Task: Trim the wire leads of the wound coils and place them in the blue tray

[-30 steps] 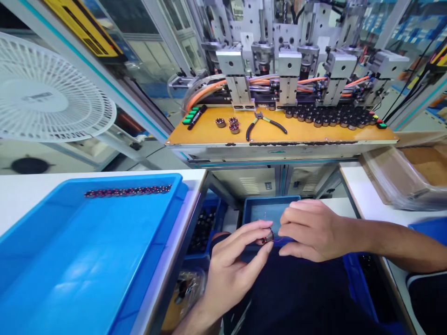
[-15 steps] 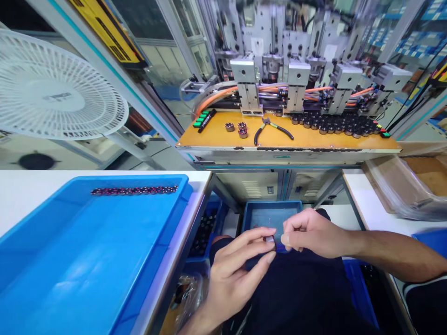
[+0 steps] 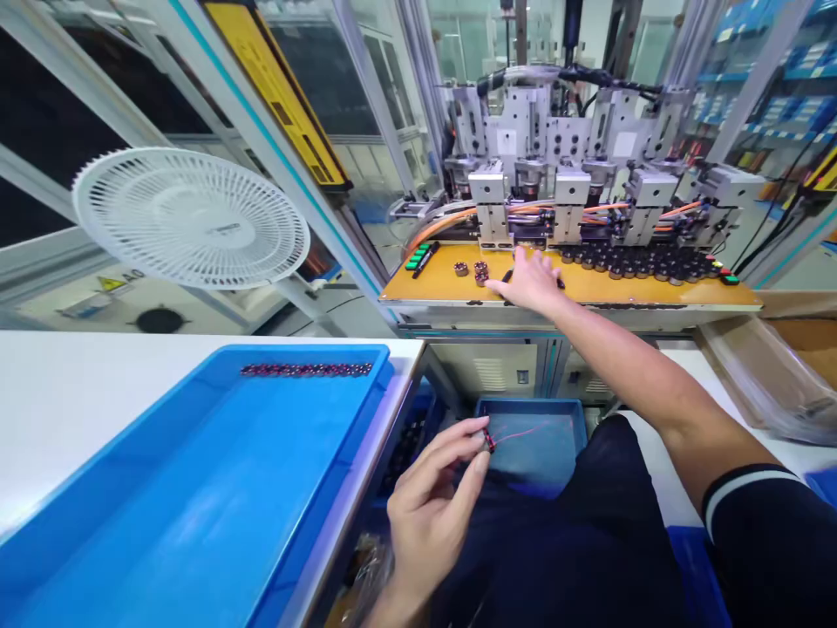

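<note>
Between the thumb and fingertips of my left hand [image 3: 435, 497] is a small round part [image 3: 487, 440] with thin pink wires trailing to the right. My right hand [image 3: 533, 281] is stretched over the orange bench top [image 3: 425, 292], fingers spread, above the pliers, which it mostly covers; a dark handle end [image 3: 561, 283] shows beside it. Whether the fingers touch the pliers cannot be made out. A few wound round parts [image 3: 481, 272] stand just left of that hand. Many dark cylindrical parts [image 3: 628, 262] stand in rows to its right.
A large blue tray [image 3: 196, 471] with a row of small parts [image 3: 307, 370] lies on the white table at left. Below my hands is a smaller blue bin [image 3: 562, 436]. A machine [image 3: 568, 187] rises behind the bench, and a white fan [image 3: 196, 218] stands at left.
My right hand has left the space beside my left hand and reached forward to the bench over the pliers. My left hand still holds the part, its wires now showing. The view has shifted.
</note>
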The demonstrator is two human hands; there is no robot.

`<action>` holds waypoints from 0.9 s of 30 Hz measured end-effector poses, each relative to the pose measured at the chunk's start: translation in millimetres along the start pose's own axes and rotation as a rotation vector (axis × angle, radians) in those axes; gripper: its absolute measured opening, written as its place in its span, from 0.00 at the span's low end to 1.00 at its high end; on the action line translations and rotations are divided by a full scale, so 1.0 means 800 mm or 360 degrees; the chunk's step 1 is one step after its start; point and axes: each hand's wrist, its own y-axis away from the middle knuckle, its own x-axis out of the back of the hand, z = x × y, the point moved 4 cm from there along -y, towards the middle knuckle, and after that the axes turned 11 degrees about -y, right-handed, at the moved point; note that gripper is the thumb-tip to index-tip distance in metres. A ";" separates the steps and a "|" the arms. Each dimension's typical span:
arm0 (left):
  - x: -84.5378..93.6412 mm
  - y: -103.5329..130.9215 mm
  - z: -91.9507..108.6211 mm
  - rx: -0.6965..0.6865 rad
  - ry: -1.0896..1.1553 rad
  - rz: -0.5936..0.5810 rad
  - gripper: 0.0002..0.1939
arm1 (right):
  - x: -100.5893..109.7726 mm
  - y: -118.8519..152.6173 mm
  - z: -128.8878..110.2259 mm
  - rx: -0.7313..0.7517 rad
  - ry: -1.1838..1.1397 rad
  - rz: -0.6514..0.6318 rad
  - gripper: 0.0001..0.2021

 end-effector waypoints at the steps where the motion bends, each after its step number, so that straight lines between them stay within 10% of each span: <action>1: 0.004 0.002 0.000 -0.0001 -0.0018 0.0023 0.09 | -0.003 -0.003 0.002 -0.0050 0.0038 -0.0051 0.41; 14: 0.008 0.003 -0.001 0.0054 -0.0004 0.0105 0.08 | 0.054 0.044 0.080 0.0661 0.0287 -0.0308 0.19; 20: -0.001 -0.001 0.007 -0.0013 0.0027 0.0074 0.11 | 0.046 0.165 0.116 0.0914 -0.0211 -0.0123 0.26; 27: -0.009 -0.004 0.009 0.0012 -0.0046 0.0033 0.08 | -0.023 0.340 0.141 0.0426 -0.1427 -0.0830 0.30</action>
